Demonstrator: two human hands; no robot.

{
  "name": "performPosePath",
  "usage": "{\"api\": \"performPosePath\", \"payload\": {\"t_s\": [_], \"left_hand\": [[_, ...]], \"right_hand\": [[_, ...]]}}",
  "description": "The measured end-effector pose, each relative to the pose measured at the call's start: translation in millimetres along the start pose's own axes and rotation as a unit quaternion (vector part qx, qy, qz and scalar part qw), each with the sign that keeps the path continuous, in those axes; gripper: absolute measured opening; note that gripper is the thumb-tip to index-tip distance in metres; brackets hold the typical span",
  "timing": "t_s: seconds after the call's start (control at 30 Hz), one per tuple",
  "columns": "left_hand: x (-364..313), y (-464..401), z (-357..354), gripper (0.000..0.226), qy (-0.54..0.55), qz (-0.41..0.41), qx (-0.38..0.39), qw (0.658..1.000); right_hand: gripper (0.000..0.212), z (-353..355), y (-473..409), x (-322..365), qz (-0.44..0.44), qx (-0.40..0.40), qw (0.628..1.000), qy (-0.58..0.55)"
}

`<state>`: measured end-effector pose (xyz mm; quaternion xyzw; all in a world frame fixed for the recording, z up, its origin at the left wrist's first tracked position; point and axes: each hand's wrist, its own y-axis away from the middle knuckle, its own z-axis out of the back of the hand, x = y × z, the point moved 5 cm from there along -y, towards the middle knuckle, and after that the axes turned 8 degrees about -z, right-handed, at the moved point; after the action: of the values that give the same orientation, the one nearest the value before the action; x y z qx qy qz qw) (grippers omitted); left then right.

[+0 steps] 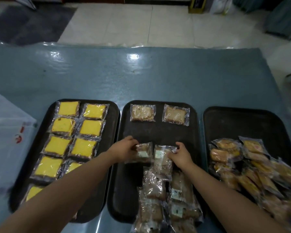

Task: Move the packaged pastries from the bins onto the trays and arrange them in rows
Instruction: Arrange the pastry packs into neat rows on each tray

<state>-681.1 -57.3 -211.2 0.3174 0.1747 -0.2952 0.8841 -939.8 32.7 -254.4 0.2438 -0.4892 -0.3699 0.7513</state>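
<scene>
So closest to the camera there's a messy heap of brown packaged pastries (168,199) piled on the near half of the middle tray (124,190), slices overlapping at all angles, several label-side up. Their long axes mostly run near-to-far, but it's a jumble.

Just past the heap, both hands are on packets. The left hand (124,149) has its fingers curled and pinching the left edge of a brown wrapped slice (144,153), which sits label-up, long side roughly near-to-far and tilted a bit. The right hand (181,154) has its fingers curled round the right side of a second wrapped slice (162,159), also label-up, long axis running away from the camera, its near end lying on the heap. The two packets are just beside each other, around the middle of the tray.

Left tray (111,115): yellow cake slices (74,140) in two neat columns, face up, all squared to the tray.

Right tray (242,120): a loose pile of golden-orange packaged pastries (245,165) on its near part, pointing every which way.

At the far end of the middle tray, two brown slices (160,113) lie flat side by side with a gap between them, long sides across the tray.

All of it sits on a blue-grey table (141,73) under glossy plastic.
</scene>
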Motion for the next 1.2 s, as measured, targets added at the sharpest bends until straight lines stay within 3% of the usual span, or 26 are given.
{"api": "performPosePath", "payload": {"t_s": [0.07, 0.17, 0.23, 0.33, 0.43, 0.53, 0.67, 0.8, 0.9, 1.2], "left_hand": [[-6.8, -5.8, 23.3, 0.044, -0.053, -0.003, -0.082, 0.995], [-25.4, -6.7, 30.7, 0.041, -0.123, -0.029, -0.158, 0.979], [-31.6, -5.3, 6.4, 0.046, -0.147, -0.037, -0.098, 0.984], [-27.6, 3.4, -41.9, 0.057, -0.152, -0.02, 0.005, 0.988], [-21.2, 8.6, -58.8, 0.059, -0.13, 0.001, -0.009, 0.991], [-22.4, 9.4, -57.0, 0.06, -0.123, 0.006, -0.023, 0.992], [-22.6, 9.1, -53.9, 0.064, -0.132, 0.008, -0.034, 0.991], [-18.8, 5.7, -67.6, 0.07, -0.128, 0.021, -0.006, 0.992], [-20.9, 3.4, -84.6, 0.073, -0.143, 0.034, 0.025, 0.989], [-5.1, -31.9, -73.5, 0.069, -0.153, 0.051, 0.013, 0.987]], "right_hand": [[0.068, 20.4, 0.1, 16.1, 0.009, -0.024, 0.999, -0.029], [0.032, 48.7, 1.0, 38.5, 0.053, -0.074, 0.996, -0.009], [0.018, 64.9, 3.1, 50.8, 0.098, -0.116, 0.988, 0.032], [0.02, 80.7, 13.5, 68.6, 0.173, -0.157, 0.971, 0.051], [0.022, 78.8, 25.4, 77.8, 0.276, -0.205, 0.926, 0.154], [0.024, 53.4, 28.0, 60.4, 0.338, -0.171, 0.886, 0.267], [0.039, 9.8, 22.2, 12.9, 0.28, -0.065, 0.86, 0.422], [0.058, 1.4, 17.8, -14.0, 0.177, -0.078, 0.877, 0.44], [0.07, -6.5, 15.4, -32.0, 0.118, -0.062, 0.87, 0.474], [0.065, -14.3, -10.7, -13.7, 0.112, -0.09, 0.885, 0.444]]}}
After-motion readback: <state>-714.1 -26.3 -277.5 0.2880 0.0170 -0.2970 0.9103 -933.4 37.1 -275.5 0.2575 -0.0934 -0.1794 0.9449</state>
